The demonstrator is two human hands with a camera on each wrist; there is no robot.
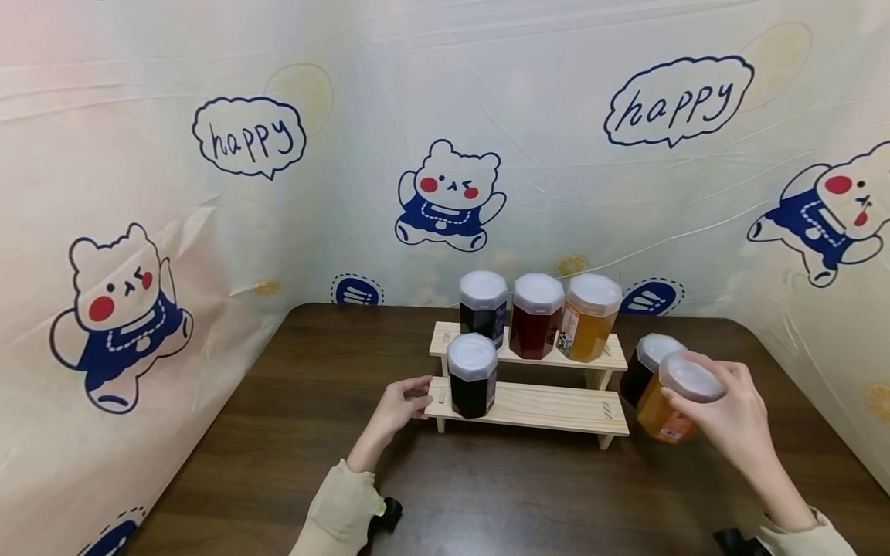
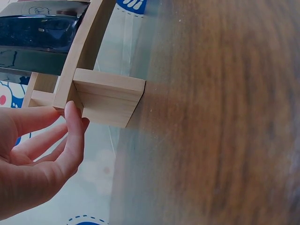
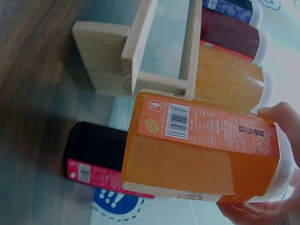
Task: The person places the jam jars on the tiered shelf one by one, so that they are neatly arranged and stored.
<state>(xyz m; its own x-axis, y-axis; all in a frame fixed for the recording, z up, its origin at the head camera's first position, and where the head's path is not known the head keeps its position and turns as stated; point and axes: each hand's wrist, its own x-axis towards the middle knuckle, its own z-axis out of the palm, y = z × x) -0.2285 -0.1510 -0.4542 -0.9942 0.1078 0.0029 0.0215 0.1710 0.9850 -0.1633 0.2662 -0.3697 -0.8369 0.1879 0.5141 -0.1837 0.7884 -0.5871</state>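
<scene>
At the right, my right hand (image 1: 740,417) grips the white lid of an amber jar (image 1: 664,413). The jar leans, and its orange barcode label (image 3: 201,124) faces the right wrist camera. Just behind it a dark jar (image 1: 636,374) stands beside the two-step wooden rack (image 1: 549,401). With thumb and finger, my left hand (image 1: 399,405) pinches the left end of the rack's lower step; the left wrist view shows this at the step's corner. One dark jar (image 1: 473,386) sits on that step's left part.
On the upper step stand a dark jar (image 1: 482,305), a red-brown jar (image 1: 535,324) and another amber jar (image 1: 587,324), all white-lidded. The brown table (image 1: 313,363) backs onto a printed curtain (image 1: 348,208) with cartoon bears.
</scene>
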